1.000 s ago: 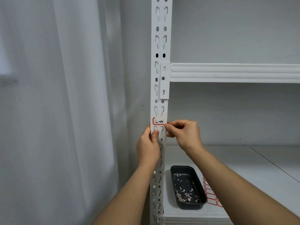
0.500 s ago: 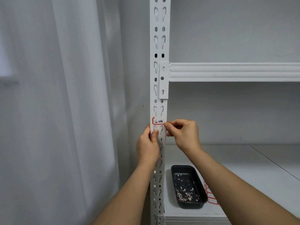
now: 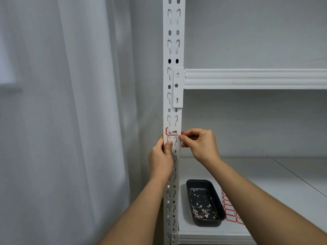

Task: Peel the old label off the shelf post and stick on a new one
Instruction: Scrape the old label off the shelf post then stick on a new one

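Note:
A white slotted shelf post (image 3: 173, 50) runs up the middle of the view. Stuck on it at hand height is a small white label (image 3: 172, 132) with a red border and black handwriting. My left hand (image 3: 161, 158) grips the post just below the label, thumb on the front face. My right hand (image 3: 200, 144) is at the post's right edge, its thumb and forefinger pinched at the label's right end. The label's right end is hidden behind those fingertips.
A black tray (image 3: 215, 221) holding several torn label scraps sits on the lower shelf (image 3: 265, 183). A sheet of red-bordered blank labels (image 3: 228, 207) lies beside it, partly under my right forearm. An upper shelf beam (image 3: 254, 79) crosses right. A white curtain (image 3: 62, 121) hangs left.
Both hands stay where they were on the post; the view has shifted slightly. The label looks unchanged.

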